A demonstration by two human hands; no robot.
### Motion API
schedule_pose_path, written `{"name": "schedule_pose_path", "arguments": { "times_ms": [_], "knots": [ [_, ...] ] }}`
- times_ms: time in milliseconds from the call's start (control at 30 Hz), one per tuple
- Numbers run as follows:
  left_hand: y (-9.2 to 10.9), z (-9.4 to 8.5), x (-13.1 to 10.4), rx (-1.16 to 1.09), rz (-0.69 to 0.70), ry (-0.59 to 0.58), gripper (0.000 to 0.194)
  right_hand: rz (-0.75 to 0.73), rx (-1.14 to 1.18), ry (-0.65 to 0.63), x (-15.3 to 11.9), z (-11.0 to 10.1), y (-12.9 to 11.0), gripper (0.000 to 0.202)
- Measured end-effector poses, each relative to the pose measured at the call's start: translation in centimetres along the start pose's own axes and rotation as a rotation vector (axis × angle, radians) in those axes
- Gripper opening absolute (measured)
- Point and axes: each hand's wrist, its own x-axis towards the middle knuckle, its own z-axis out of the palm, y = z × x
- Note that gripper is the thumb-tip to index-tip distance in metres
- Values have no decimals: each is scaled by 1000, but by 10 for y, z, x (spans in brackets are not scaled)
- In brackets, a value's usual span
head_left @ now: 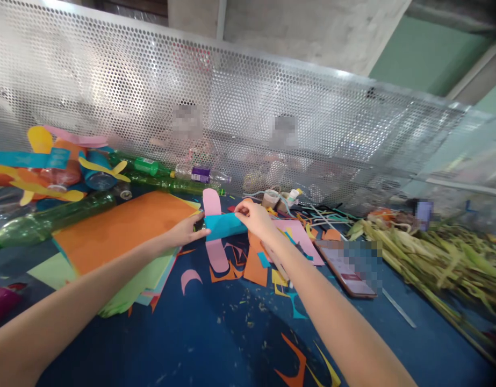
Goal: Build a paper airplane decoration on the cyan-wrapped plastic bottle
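Observation:
A blue paper-covered tube (222, 226) lies sideways in front of me, with a pink paper strip (217, 256) with rounded ends sticking out above and below it. At the tube's left end, my left hand (186, 230) grips it with thumb and fingers. My right hand (251, 216) pinches the upper edge near its right end, fingertips pressed together. The hand hides part of that end. Beneath and beside the tube lie orange paper scraps (256, 266) and a pink sheet (299, 239).
An orange paper sheet (130, 228) tops a stack at left. Behind are green bottles (58, 220) and finished paper-and-bottle planes (66, 166). A phone (344, 269) and corn husks (437, 258) lie right. A perforated metal panel (239, 107) rises behind the blue table (175, 349).

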Motion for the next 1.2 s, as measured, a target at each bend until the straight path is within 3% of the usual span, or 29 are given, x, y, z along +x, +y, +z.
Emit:
{"name": "schedule_pose_path", "arguments": {
  "times_ms": [133, 233, 400, 533, 633, 733, 833, 933, 1033, 1133, 1200],
  "knots": [
    [1, -2, 1, -56, -27, -43, 76, -14, 111, -33, -16, -30, -1, 4],
    [1, -2, 1, -91, -103, -22, 74, 47, 203, -127, -38, -46, 4, 9],
    [-3, -4, 5, -243, -216, 87, 68, 136, 90, -298, -84, -37, 17, 6],
    [-4, -5, 7, -430, -229, 168, 65, 136, -67, -195, -109, -20, 24, 10],
    [-3, -4, 6, -485, -244, 189, 60, 153, -220, -71, -114, -15, 30, 15],
    [-2, -4, 5, -517, -261, 205, 56, 153, -346, -18, -110, -21, 35, 17],
    [-1, -3, 4, -530, -255, 190, 53, 181, -470, -29, -108, -41, 41, 16],
    [2, -3, 3, -519, -225, 164, 54, 274, -594, -78, -118, -67, 50, 18],
    [8, 0, 3, -472, -222, 179, 56, 330, -654, -224, -135, -86, 62, 16],
    [17, 5, 2, -468, -233, 213, 60, 352, -661, -361, -149, -87, 70, 25],
    [21, 11, 0, -484, -217, 207, 62, 369, -678, -381, -152, -81, 73, 31]
  ]
}}
